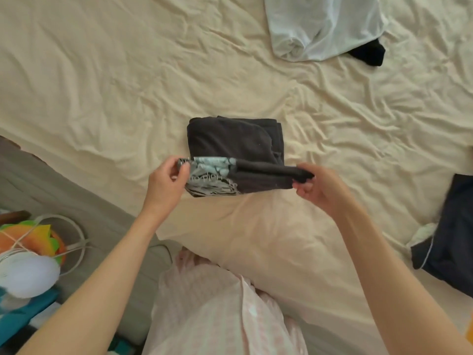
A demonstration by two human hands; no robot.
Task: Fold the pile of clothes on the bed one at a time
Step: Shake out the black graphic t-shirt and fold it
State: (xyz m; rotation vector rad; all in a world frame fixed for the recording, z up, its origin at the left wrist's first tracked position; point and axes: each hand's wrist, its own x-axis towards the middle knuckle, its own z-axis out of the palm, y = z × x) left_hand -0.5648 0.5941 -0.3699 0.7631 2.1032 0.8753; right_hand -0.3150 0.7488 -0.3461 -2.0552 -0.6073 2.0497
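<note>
A dark grey T-shirt (pixel 230 139) with a pale blue print lies partly folded in the middle of the cream bed sheet (pixel 102 85). Its near edge is lifted off the bed. My left hand (pixel 166 179) pinches the printed left corner of that edge. My right hand (pixel 317 185) pinches the dark right corner, which is bunched into a roll. Farther back at the top lies a crumpled white garment (pixel 322 29) with a black piece (pixel 368 53) poking out beside it. A folded navy garment (pixel 450 234) with white piping sits at the right edge.
The bed's near corner (pixel 230 231) points toward me. To the left is a grey surface (pixel 64 185), with a white wire frame (pixel 74 242) and colourful items (pixel 30 239) at the lower left. My pink striped clothing (pixel 217 303) fills the bottom centre.
</note>
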